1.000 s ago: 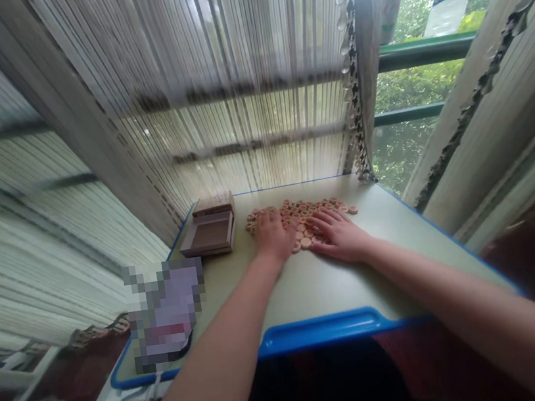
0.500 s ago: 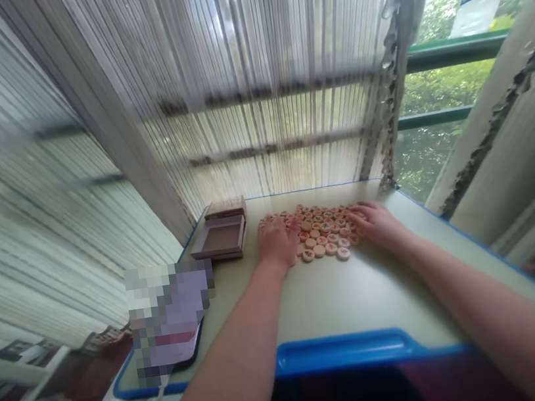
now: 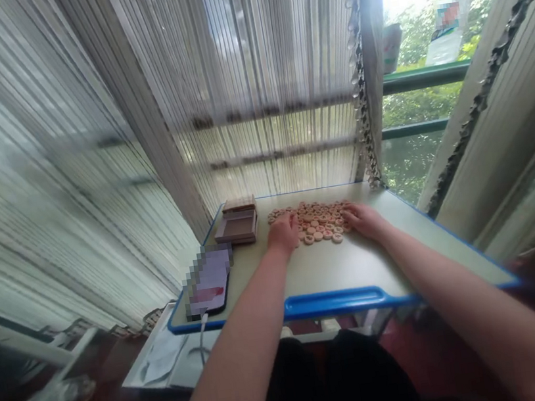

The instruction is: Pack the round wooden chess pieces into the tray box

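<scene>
A heap of round wooden xiangqi pieces (image 3: pixel 320 218) lies flat near the far edge of the pale green table (image 3: pixel 337 270). My left hand (image 3: pixel 283 235) presses palm down against the heap's near left side, fingers over its edge. My right hand (image 3: pixel 364 220) rests on the right side, its fingers touching the pieces. Neither hand grips anything. Some pieces are hidden beneath my hands.
To the left of the heap stands an open, brown two-part box (image 3: pixel 236 226). A phone (image 3: pixel 209 281) with a white cable lies nearer the table's blue front rim (image 3: pixel 331 301). String curtains hang behind; a green-railed window (image 3: pixel 422 78) is at right.
The view has swung back and up, so the table looks smaller. My hands sit closer together, with the heap more compact between them.
</scene>
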A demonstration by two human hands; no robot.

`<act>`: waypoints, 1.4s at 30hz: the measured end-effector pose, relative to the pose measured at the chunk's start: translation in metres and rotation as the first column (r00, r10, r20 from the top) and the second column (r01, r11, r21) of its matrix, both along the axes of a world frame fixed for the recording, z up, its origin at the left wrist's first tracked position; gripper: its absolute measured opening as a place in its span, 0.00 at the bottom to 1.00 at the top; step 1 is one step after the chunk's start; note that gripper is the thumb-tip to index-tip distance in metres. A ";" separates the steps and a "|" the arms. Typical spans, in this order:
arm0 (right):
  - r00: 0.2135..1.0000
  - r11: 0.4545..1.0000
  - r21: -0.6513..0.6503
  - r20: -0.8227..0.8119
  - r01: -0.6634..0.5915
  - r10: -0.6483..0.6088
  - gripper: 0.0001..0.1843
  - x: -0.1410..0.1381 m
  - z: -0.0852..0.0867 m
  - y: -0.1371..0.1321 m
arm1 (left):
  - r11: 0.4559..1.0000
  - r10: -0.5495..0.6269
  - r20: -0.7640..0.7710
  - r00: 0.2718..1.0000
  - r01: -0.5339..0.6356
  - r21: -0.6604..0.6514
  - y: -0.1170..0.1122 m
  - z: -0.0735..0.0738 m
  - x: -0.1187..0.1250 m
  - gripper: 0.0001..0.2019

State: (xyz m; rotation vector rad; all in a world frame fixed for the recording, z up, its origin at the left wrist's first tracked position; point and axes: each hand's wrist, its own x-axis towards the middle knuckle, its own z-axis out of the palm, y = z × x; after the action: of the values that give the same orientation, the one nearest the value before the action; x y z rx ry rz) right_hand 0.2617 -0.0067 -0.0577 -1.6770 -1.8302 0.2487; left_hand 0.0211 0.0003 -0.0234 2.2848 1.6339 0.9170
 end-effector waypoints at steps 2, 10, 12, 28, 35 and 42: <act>0.998 0.998 0.036 -0.034 0.048 -0.046 0.20 -0.010 0.013 -0.007 | 0.999 0.031 0.053 0.998 -0.034 0.043 -0.005 0.005 -0.001 0.16; 0.979 0.983 0.106 -0.123 -0.149 0.161 0.16 -0.105 0.078 -0.036 | 0.999 0.021 0.817 0.577 0.016 -0.037 -0.010 0.062 -0.039 0.12; 0.968 0.981 0.117 -0.181 -0.155 0.174 0.17 -0.131 0.084 -0.040 | 0.999 0.023 0.893 0.449 0.027 -0.039 -0.020 0.077 -0.057 0.11; 0.935 0.920 0.185 -0.020 -0.345 0.355 0.27 -0.233 0.022 -0.030 | 0.932 0.353 0.696 0.625 -0.302 -0.201 -0.026 0.056 -0.164 0.14; 0.911 0.905 0.126 -0.012 -0.407 0.411 0.21 -0.234 0.020 -0.022 | 0.899 0.420 0.555 0.718 -0.412 -0.146 -0.015 0.064 -0.163 0.13; 0.915 0.912 0.127 -0.056 -0.390 0.399 0.19 -0.234 0.019 -0.017 | 0.988 0.153 0.191 0.970 -0.157 0.006 -0.098 0.057 -0.119 0.15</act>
State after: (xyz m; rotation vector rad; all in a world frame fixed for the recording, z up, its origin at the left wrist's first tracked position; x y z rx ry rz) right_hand 0.0273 -0.0236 -0.0383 -1.1892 -2.0683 0.3692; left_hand -0.0979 -0.0982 0.0335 2.0320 1.7436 1.1529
